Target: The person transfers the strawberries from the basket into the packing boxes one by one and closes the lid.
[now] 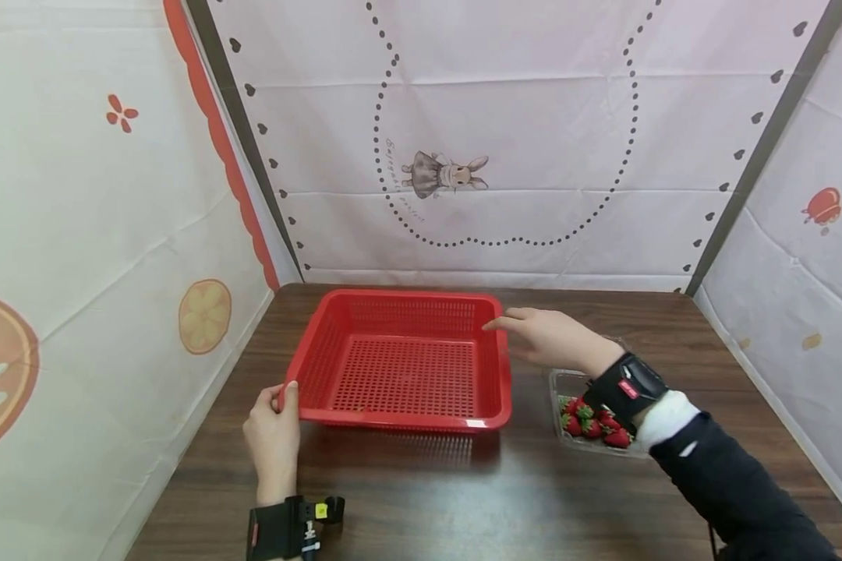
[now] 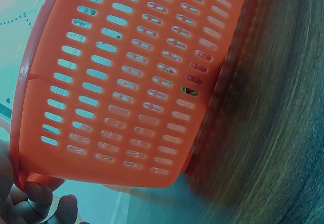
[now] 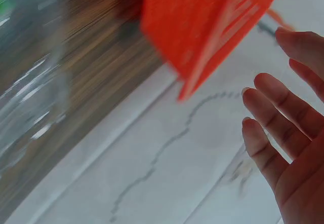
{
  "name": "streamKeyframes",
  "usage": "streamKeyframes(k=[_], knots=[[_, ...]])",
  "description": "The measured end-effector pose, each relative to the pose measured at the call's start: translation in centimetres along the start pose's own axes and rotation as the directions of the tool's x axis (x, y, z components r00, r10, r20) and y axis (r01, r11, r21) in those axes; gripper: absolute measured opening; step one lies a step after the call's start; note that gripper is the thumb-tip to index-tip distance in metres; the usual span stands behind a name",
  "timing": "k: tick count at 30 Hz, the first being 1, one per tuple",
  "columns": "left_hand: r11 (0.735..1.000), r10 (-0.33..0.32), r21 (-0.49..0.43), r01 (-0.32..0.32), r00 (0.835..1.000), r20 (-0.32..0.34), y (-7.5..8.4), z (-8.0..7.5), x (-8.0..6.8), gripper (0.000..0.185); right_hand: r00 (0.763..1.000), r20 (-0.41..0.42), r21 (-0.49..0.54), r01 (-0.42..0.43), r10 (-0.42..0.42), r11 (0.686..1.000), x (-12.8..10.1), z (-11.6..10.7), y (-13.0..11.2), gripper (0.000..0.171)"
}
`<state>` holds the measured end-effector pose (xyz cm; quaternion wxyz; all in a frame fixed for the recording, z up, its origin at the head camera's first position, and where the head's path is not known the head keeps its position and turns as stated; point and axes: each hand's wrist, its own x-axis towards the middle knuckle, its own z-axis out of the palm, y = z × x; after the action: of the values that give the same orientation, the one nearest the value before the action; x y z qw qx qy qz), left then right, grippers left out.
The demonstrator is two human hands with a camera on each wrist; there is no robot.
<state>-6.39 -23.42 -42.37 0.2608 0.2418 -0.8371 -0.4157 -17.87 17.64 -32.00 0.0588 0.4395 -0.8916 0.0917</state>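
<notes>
A red plastic basket [image 1: 403,374] with slotted walls and a mesh floor stands in the middle of the table in the head view. My left hand [image 1: 274,436] grips its near left corner, thumb over the rim and fingers curled beneath it. The left wrist view shows that slotted wall [image 2: 136,82] close up. By the far right side of the basket, my right hand [image 1: 550,339] is raised with fingers extended toward the rim. In the right wrist view those fingers [image 3: 276,117] are spread and apart from the basket [image 3: 187,31].
Right of the basket, partly under the right forearm, is a clear plastic box [image 1: 568,444] holding several strawberries [image 1: 589,427]. Its blurred side [image 3: 35,92] shows in the right wrist view. Printed white cloth walls [image 1: 505,132] enclose the brown wooden table [image 1: 421,491] on three sides.
</notes>
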Motion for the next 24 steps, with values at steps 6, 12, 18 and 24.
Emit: streamKeyframes(k=[6, 12, 18, 24], knots=[[1.0, -0.005, 0.008, 0.005, 1.0, 0.007, -0.4, -0.2, -0.5, 0.047, 0.988, 0.142, 0.047, 0.047, -0.054, 0.998, 4.9, 1.0, -2.8, 0.044], [1.0, -0.016, 0.02, 0.015, 1.0, 0.018, -0.6, -0.2, -0.9, 0.046, 0.982, 0.181, 0.085, 0.044, -0.059, 0.995, 9.1, 1.6, -4.6, 0.05], [1.0, -0.017, 0.013, 0.017, 1.0, 0.012, -0.2, -0.2, -0.6, 0.045, 0.967, 0.24, 0.175, 0.044, -0.086, 0.984, 12.6, 2.9, -6.0, 0.059], [0.999, -0.029, 0.013, 0.029, 0.999, 0.014, 0.2, -0.4, -0.2, 0.047, 0.94, 0.321, 0.235, 0.039, -0.116, 0.971, 15.0, 4.4, -7.8, 0.065]])
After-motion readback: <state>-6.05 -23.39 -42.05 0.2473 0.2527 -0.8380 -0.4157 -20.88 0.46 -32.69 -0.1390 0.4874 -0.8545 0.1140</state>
